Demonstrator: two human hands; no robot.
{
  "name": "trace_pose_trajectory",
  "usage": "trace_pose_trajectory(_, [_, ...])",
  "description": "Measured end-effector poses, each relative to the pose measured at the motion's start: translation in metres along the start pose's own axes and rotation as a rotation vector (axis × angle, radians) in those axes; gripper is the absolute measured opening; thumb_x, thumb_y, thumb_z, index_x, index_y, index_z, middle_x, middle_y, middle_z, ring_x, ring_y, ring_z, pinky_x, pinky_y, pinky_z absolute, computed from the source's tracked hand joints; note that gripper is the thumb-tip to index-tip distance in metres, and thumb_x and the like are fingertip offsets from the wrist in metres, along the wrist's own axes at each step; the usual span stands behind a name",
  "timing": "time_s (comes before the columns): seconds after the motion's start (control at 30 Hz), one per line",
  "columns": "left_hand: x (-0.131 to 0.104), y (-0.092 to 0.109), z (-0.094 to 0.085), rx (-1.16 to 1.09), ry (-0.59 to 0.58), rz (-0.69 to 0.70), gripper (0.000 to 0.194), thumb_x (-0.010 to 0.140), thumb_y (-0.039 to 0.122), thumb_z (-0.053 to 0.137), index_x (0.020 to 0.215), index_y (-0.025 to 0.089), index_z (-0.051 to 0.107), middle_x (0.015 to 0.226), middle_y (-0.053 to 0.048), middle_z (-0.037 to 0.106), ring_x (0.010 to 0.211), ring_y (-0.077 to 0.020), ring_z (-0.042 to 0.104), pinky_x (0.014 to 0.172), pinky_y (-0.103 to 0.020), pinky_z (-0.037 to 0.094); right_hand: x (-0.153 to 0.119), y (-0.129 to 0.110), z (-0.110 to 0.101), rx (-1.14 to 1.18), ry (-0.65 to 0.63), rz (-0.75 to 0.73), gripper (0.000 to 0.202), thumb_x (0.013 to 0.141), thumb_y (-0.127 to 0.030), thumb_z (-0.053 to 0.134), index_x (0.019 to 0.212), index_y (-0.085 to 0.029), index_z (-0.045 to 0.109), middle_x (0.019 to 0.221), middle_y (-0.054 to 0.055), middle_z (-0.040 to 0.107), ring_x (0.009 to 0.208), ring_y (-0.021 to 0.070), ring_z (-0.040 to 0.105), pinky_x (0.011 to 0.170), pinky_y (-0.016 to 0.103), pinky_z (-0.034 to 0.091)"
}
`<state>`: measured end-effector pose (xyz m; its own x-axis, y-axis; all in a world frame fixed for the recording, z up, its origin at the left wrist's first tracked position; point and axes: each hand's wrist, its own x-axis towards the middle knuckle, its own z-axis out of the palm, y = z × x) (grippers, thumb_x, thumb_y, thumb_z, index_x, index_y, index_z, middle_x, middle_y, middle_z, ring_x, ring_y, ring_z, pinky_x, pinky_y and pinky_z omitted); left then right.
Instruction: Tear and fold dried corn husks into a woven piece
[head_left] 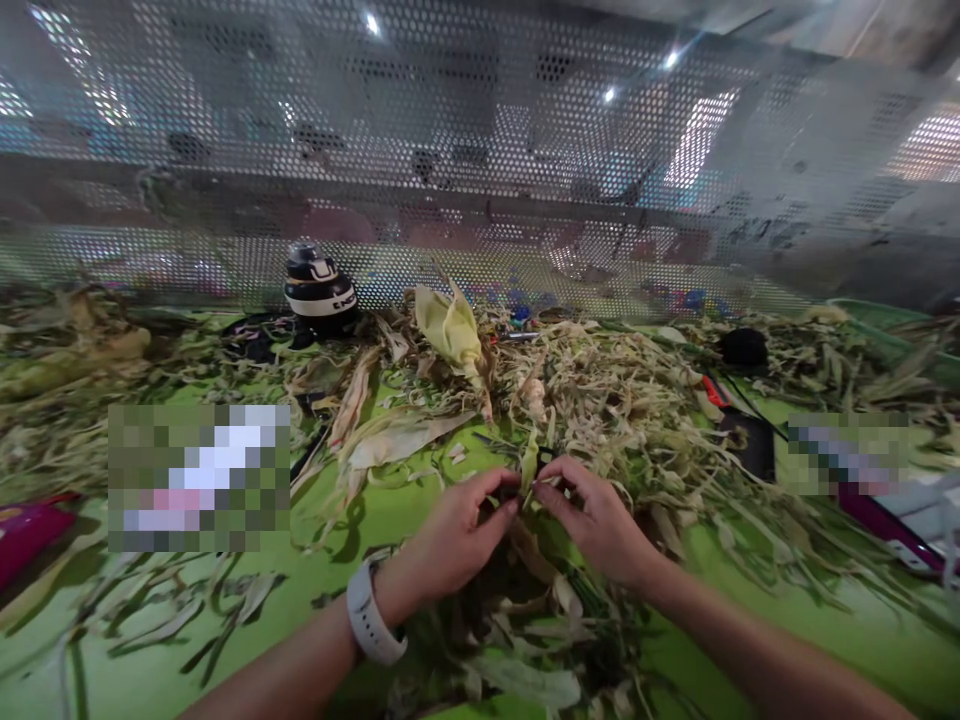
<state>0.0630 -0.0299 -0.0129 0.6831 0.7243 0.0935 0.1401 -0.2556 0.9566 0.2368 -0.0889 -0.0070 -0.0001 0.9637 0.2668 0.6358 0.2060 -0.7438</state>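
Note:
My left hand (480, 520), with a pale watch band at its wrist, pinches a small pale green piece of husk (529, 458) between thumb and fingers. On the right side of the same piece, my right hand (596, 515) closes its thumb and forefinger. The piece stands roughly upright between the fingertips; its lower end is partly hidden. A small dark object (547, 456) shows just behind my right fingertips, too unclear to name. Dry husks (559, 600) lie below my hands. Beyond them is a larger pale yellow-green husk bundle (450, 325) with a narrow lower end.
Loose dry husk strips (615, 380) cover much of the green tabletop (405, 510). A black bottle (322, 292) with a white band stands at the back left. A perforated metal panel (480, 130) rises behind. Magenta items (34, 535) lie at the sides, beside two blurred-out patches.

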Motion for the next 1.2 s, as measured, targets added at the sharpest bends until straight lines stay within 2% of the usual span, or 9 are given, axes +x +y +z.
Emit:
trace_pose_trajectory(0.1, [0.000, 0.000, 0.001, -0.245, 0.011, -0.150, 0.028, 0.081, 0.032, 0.056, 0.105, 0.017, 0.058, 0.096, -0.006, 0.065, 0.088, -0.0196, 0.058, 0.080, -0.031, 0.046, 0.001, 0.000, -0.003, 0.104, 0.001, 0.068, 0.014, 0.087, -0.031, 0.051, 0.081, -0.019, 0.056, 0.071, -0.001, 0.058, 0.067, 0.0131, 0.053, 0.061, 0.022, 0.043])
trace_pose_trajectory(0.23, [-0.002, 0.002, 0.000, -0.329, 0.021, -0.180, 0.029, 0.077, 0.034, 0.062, 0.101, 0.018, 0.060, 0.091, -0.004, 0.064, 0.083, -0.0176, 0.056, 0.077, -0.028, 0.045, 0.001, -0.001, -0.004, 0.266, -0.061, 0.190, 0.017, 0.086, -0.034, 0.051, 0.080, -0.018, 0.056, 0.061, -0.004, 0.051, 0.054, 0.0101, 0.047, 0.051, 0.020, 0.039])
trace_pose_trajectory(0.3, [-0.003, 0.003, 0.001, -0.352, 0.034, -0.212, 0.029, 0.077, 0.036, 0.062, 0.101, 0.020, 0.061, 0.087, -0.002, 0.063, 0.081, -0.0164, 0.056, 0.073, -0.026, 0.045, 0.000, -0.001, -0.001, 0.252, -0.044, 0.172, 0.017, 0.086, -0.033, 0.051, 0.080, -0.018, 0.056, 0.060, -0.004, 0.051, 0.054, 0.0098, 0.047, 0.051, 0.020, 0.039])
trace_pose_trajectory(0.5, [0.000, 0.003, 0.007, -0.448, 0.126, -0.267, 0.035, 0.064, 0.039, 0.073, 0.089, 0.018, 0.060, 0.073, 0.002, 0.059, 0.066, -0.0119, 0.052, 0.063, -0.023, 0.042, -0.007, 0.002, 0.007, 0.023, 0.129, 0.016, 0.012, 0.087, -0.029, 0.051, 0.093, -0.019, 0.052, 0.075, 0.001, 0.059, 0.067, 0.0136, 0.056, 0.062, 0.024, 0.046])
trace_pose_trajectory(0.63, [0.004, 0.002, 0.006, -0.555, 0.185, -0.277, 0.035, 0.062, 0.038, 0.076, 0.085, 0.017, 0.060, 0.071, 0.004, 0.058, 0.065, -0.0095, 0.050, 0.063, -0.021, 0.041, -0.006, 0.002, 0.002, -0.236, 0.295, -0.292, 0.021, 0.082, -0.028, 0.059, 0.098, -0.020, 0.048, 0.097, 0.008, 0.058, 0.097, 0.0230, 0.055, 0.086, 0.040, 0.044])
trace_pose_trajectory(0.73, [0.004, 0.002, 0.005, -0.559, 0.203, -0.283, 0.036, 0.061, 0.038, 0.077, 0.085, 0.017, 0.061, 0.070, 0.003, 0.058, 0.064, -0.0097, 0.051, 0.062, -0.021, 0.042, -0.004, 0.001, -0.003, -0.391, 0.309, -0.451, 0.021, 0.079, -0.029, 0.063, 0.094, -0.021, 0.050, 0.104, 0.010, 0.056, 0.110, 0.0278, 0.050, 0.093, 0.048, 0.039])
trace_pose_trajectory(0.9, [0.004, 0.003, 0.005, -0.590, 0.210, -0.283, 0.038, 0.059, 0.041, 0.077, 0.084, 0.016, 0.061, 0.071, 0.003, 0.059, 0.064, -0.0100, 0.051, 0.062, -0.022, 0.042, -0.003, 0.002, -0.006, -0.582, 0.296, -0.516, 0.019, 0.079, -0.027, 0.063, 0.097, -0.024, 0.058, 0.126, 0.009, 0.048, 0.122, 0.0298, 0.039, 0.101, 0.052, 0.032])
trace_pose_trajectory(1.07, [0.006, 0.005, 0.006, -0.601, 0.195, -0.315, 0.038, 0.060, 0.036, 0.077, 0.086, 0.015, 0.060, 0.071, 0.002, 0.059, 0.061, -0.0093, 0.050, 0.059, -0.022, 0.040, -0.009, 0.000, -0.003, -0.694, 0.328, -0.672, 0.021, 0.078, -0.017, 0.063, 0.093, -0.030, 0.061, 0.119, 0.002, 0.058, 0.119, 0.0232, 0.043, 0.104, 0.045, 0.029])
trace_pose_trajectory(1.2, [0.004, 0.008, 0.009, -0.664, 0.261, -0.344, 0.040, 0.055, 0.033, 0.079, 0.085, 0.015, 0.058, 0.071, 0.002, 0.060, 0.061, -0.0099, 0.051, 0.061, -0.022, 0.041, -0.016, -0.009, 0.008, -0.738, 0.231, -0.790, 0.015, 0.081, -0.016, 0.056, 0.091, -0.027, 0.062, 0.110, 0.001, 0.065, 0.112, 0.0183, 0.048, 0.106, 0.037, 0.028])
